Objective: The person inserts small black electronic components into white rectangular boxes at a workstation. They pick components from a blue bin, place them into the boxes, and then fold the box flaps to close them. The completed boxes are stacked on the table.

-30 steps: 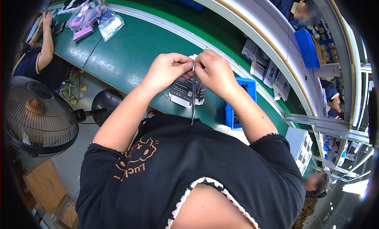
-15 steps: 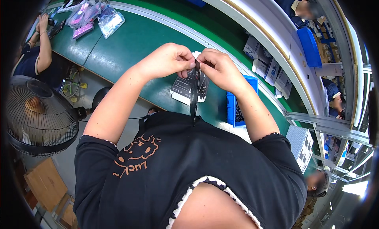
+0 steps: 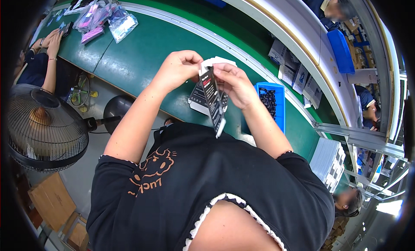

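Observation:
Between my two hands a thin black and white printed cardboard box (image 3: 210, 97) hangs edge-on above the bench, its upper end pinched and its lower end near my shirt. My left hand (image 3: 179, 71) is closed on the upper left edge. At the upper right side, the thumb and fingers of my right hand (image 3: 235, 84) are closed on the same box. Partly covered behind it, more flat black and white cardboard boxes (image 3: 198, 104) lie on the green bench (image 3: 129, 65).
Right of my right hand stands a blue bin (image 3: 279, 106) of small black parts. Clear plastic bags (image 3: 123, 26) lie at the far left. A black fan (image 3: 47, 121) stands left, beside a seated co-worker (image 3: 47, 56). A stack of pale flat boxes (image 3: 324, 160) sits at right.
The cardboard box has turned and spread, now showing its printed face and white edges. My right hand has come lower, and my left hand has shifted slightly left.

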The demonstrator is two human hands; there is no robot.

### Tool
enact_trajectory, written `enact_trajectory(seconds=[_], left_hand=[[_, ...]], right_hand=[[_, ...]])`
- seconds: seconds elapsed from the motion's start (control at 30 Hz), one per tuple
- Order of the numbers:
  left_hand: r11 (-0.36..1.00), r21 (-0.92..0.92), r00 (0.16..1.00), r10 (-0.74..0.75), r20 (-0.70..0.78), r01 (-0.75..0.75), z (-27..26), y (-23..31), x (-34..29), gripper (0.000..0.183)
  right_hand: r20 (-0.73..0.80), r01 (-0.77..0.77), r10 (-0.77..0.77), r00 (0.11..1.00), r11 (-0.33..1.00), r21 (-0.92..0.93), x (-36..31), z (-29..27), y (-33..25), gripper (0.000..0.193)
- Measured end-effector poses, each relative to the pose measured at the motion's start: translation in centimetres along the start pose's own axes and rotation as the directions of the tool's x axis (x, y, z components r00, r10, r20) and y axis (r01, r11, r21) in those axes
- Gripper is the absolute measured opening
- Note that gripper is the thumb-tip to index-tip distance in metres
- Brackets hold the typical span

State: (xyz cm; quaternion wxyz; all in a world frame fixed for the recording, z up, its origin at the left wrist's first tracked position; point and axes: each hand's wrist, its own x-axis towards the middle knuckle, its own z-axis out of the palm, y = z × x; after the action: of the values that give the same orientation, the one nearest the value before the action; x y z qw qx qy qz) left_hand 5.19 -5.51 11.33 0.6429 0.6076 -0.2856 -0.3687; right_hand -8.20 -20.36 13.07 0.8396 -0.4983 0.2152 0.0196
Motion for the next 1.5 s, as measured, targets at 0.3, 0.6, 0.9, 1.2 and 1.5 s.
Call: enact_trajectory(seconds=[0.3,0.6,0.9,1.2,1.5], left_hand=[[0.980,-0.197,0.996,-0.019,-0.084,0.002,-0.7,-0.3,-1.9,0.023],[0.997,-0.003,0.987,-0.074,0.144,0.076,-1.0,1.3,-1.5,0.016],[0.990,0.102,0.954,-0.127,0.273,0.102,-1.5,2.8,-1.6,0.012],[0.873,-0.434,0.971,-0.239,0.015,0.222,-0.1,-0.6,-1.6,0.020],[0.871,-0.469,0.987,-0.160,0.008,0.145,-0.1,-0.3,-3.1,0.021]], right_hand=[[-0.067,0.082,-0.075,0.995,0.991,0.108,0.6,0.6,-0.1,0.019],[0.045,-0.070,0.064,0.997,0.987,0.143,0.3,0.4,0.5,0.018],[0.045,-0.108,0.102,0.994,0.981,0.159,0.1,0.2,0.5,0.018],[-0.043,0.316,-0.318,0.947,0.948,-0.044,-0.8,2.2,-0.8,0.016],[-0.055,0.147,-0.142,0.988,0.984,0.104,-0.1,1.9,-0.5,0.018]])
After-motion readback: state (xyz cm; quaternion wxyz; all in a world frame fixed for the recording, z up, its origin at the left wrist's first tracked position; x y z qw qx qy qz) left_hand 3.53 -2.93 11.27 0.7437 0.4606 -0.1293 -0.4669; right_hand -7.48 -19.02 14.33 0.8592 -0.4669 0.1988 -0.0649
